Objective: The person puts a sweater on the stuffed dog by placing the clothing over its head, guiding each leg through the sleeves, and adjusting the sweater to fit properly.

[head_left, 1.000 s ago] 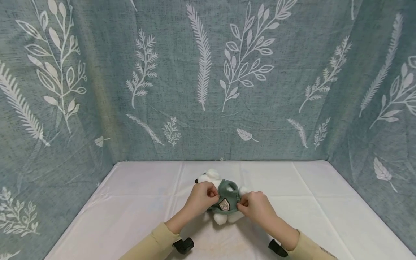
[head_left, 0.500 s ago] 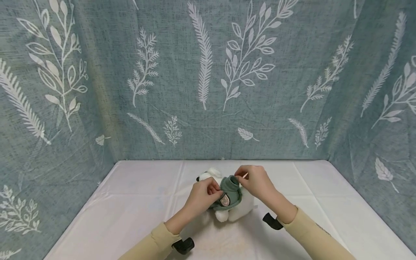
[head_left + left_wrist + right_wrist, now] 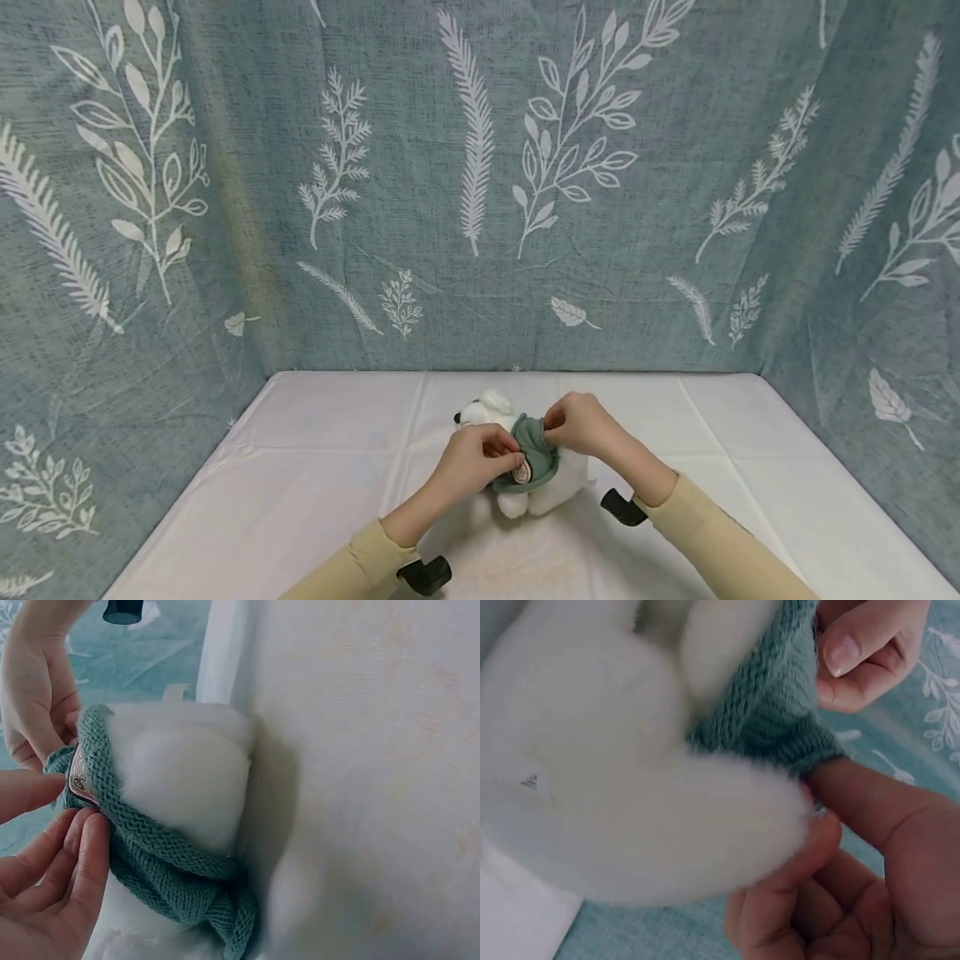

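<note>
A white plush dog (image 3: 491, 407) with a dark nose lies on the white table, its head to the left. A green knitted sweater (image 3: 542, 471) with a shield-shaped badge (image 3: 79, 778) is bunched around its upper body. My left hand (image 3: 480, 460) pinches the knit at the badge between thumb and fingers. On the far side, my right hand (image 3: 583, 425) pinches the sweater's edge. In the right wrist view, the right thumb and fingers sit at that edge, right against a rounded white limb (image 3: 727, 817). The dog's lower body (image 3: 187, 780) is bare of knit.
The white tablecloth (image 3: 315, 467) spreads around the dog. A blue-green curtain with white leaf prints (image 3: 420, 192) hangs behind the table and on both sides. Black wrist cameras (image 3: 424, 575) sit at the sleeve cuffs.
My right hand has moved from the sweater's near right edge up to its far edge. The knit there is drawn up and folded. My left hand has shifted slightly right, over the badge.
</note>
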